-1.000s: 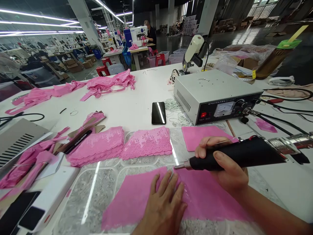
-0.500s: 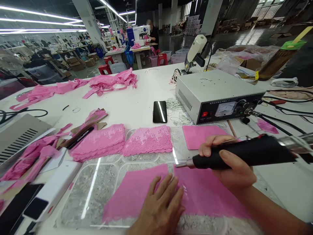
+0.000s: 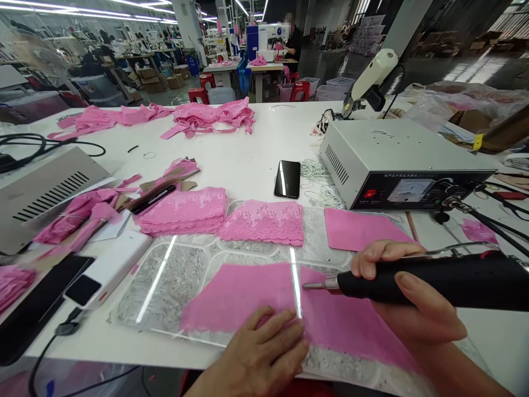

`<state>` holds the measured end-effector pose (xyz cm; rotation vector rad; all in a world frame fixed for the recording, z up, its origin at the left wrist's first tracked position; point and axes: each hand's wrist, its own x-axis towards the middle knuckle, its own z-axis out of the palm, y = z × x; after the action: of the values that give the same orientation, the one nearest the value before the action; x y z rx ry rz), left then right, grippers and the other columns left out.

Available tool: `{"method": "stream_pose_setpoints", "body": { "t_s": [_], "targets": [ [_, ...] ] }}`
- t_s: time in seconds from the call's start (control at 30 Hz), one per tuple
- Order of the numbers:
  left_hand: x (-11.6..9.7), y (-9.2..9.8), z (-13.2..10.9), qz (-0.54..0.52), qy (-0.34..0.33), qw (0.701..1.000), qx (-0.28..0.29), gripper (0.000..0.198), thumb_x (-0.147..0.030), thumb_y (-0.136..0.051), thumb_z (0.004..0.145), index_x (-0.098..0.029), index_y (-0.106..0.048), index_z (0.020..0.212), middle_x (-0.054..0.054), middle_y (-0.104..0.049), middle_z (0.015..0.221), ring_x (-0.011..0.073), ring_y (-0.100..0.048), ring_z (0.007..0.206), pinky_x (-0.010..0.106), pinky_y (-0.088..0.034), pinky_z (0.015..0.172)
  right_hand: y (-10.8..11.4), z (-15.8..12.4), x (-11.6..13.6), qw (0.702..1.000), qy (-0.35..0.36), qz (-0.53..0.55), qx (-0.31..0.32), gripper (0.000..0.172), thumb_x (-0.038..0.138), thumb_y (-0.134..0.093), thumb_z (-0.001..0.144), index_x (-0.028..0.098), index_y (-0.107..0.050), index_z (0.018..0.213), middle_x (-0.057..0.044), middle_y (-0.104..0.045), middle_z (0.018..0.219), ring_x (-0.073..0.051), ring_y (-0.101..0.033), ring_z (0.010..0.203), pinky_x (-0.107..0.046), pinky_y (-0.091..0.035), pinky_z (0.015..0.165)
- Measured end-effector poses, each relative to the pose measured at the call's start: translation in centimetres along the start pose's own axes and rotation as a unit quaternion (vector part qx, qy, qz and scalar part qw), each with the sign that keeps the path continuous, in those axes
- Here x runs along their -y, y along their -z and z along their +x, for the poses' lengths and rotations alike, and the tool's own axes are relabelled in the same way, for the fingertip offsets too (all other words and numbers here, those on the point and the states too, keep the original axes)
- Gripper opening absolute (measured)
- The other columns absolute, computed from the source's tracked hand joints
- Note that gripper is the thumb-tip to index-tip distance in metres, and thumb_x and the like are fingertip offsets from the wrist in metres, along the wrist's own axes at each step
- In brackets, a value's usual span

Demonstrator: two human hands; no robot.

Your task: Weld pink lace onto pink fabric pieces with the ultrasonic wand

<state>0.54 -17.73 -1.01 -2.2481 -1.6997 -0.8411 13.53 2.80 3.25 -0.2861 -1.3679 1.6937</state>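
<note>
My right hand (image 3: 407,298) is wrapped round a black hand-held tool (image 3: 438,280) whose metal tip (image 3: 314,285) hovers over a flat pink fabric piece (image 3: 252,292). That fabric lies on a clear plastic plate (image 3: 165,281) at the table's near edge. My left hand (image 3: 258,358) rests flat on the fabric's near edge, fingers stretched out, just below the tool tip. Two stacks of pink lace (image 3: 184,210) (image 3: 264,221) lie side by side behind the plate. A plain pink fabric stack (image 3: 359,229) sits to their right.
A grey control box (image 3: 397,162) with a meter stands at the right, a black phone (image 3: 288,178) beside it. Another grey box (image 3: 41,193) and pink scraps lie at left. More pink garments (image 3: 206,117) are heaped at the far side. A person sits at a sewing machine (image 3: 264,36) beyond.
The view has shifted so the table sits further right and lower. My left hand slid toward the near edge of the fabric. The tool tip stays above the fabric.
</note>
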Motion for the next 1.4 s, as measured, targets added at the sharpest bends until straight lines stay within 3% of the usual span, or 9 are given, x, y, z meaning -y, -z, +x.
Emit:
{"method": "stream_pose_setpoints", "body": {
  "t_s": [0.2,0.33,0.53,1.0,1.1,1.23,1.4],
  "targets": [
    [0.2,0.3,-0.3,0.006,-0.013,0.999,0.051,0.023,-0.020,-0.047,0.102,-0.014,-0.064,0.116,0.010,-0.072,0.116,0.0194,-0.062,0.117,0.036,-0.046,0.105,-0.4,0.2,0.1,1.000,0.007,-0.011,0.002,0.007,0.031,-0.072,0.078,0.025,-0.068,0.081,-0.001,-0.059,0.072,-0.014,-0.056,0.057,-0.033,-0.053,0.054],
    [0.3,0.5,-0.2,0.002,-0.022,0.999,0.049,0.022,-0.020,-0.051,0.100,-0.013,-0.064,0.116,0.009,-0.072,0.116,0.0193,-0.062,0.119,0.036,-0.044,0.107,-0.2,0.0,0.7,1.000,-0.002,0.008,0.006,0.010,0.032,-0.072,0.077,0.024,-0.068,0.082,-0.001,-0.058,0.073,-0.014,-0.056,0.057,-0.032,-0.053,0.053],
    [0.0,1.1,0.0,0.008,-0.021,0.997,0.068,0.024,-0.020,-0.047,0.102,-0.015,-0.066,0.115,0.007,-0.071,0.120,0.0195,-0.061,0.120,0.035,-0.047,0.104,-0.1,-1.0,1.3,0.997,-0.025,0.030,0.061,0.012,0.034,-0.069,0.081,0.024,-0.068,0.088,-0.001,-0.058,0.075,-0.013,-0.055,0.056,-0.030,-0.052,0.052],
    [0.4,0.5,-0.2,0.026,-0.050,0.996,0.069,0.025,-0.020,-0.045,0.104,-0.016,-0.067,0.114,0.005,-0.072,0.117,0.0188,-0.064,0.116,0.035,-0.046,0.106,-0.7,-1.1,0.7,0.996,-0.006,0.042,0.079,0.009,0.029,-0.066,0.084,0.022,-0.066,0.089,-0.001,-0.060,0.076,-0.012,-0.058,0.059,-0.027,-0.052,0.055],
    [0.6,0.2,-0.4,0.027,-0.054,0.997,0.042,0.022,-0.024,-0.049,0.102,-0.017,-0.068,0.112,0.003,-0.073,0.115,0.0166,-0.065,0.114,0.033,-0.042,0.110,-0.1,-0.5,1.3,0.997,0.008,0.043,0.058,0.011,0.031,-0.068,0.082,0.022,-0.068,0.089,-0.001,-0.060,0.075,-0.012,-0.058,0.057,-0.027,-0.052,0.054],
    [1.2,-0.2,0.2,0.014,-0.018,1.000,-0.010,0.023,-0.020,-0.049,0.100,-0.016,-0.067,0.114,0.005,-0.073,0.113,0.0184,-0.062,0.119,0.033,-0.040,0.111,1.7,0.5,2.4,0.998,0.060,0.016,-0.031,0.012,0.030,-0.070,0.077,0.020,-0.069,0.084,-0.001,-0.060,0.075,-0.012,-0.057,0.058,-0.028,-0.053,0.054],
    [2.4,-0.1,2.4,0.063,0.012,0.995,0.080,0.034,-0.017,-0.049,0.097,-0.015,-0.059,0.130,0.010,-0.063,0.133,0.0261,-0.050,0.134,0.042,-0.042,0.110,3.3,0.7,2.3,0.985,0.130,-0.044,-0.108,0.008,0.024,-0.067,0.075,0.020,-0.069,0.082,-0.002,-0.061,0.076,-0.013,-0.056,0.058,-0.030,-0.053,0.054]
  ]
}}
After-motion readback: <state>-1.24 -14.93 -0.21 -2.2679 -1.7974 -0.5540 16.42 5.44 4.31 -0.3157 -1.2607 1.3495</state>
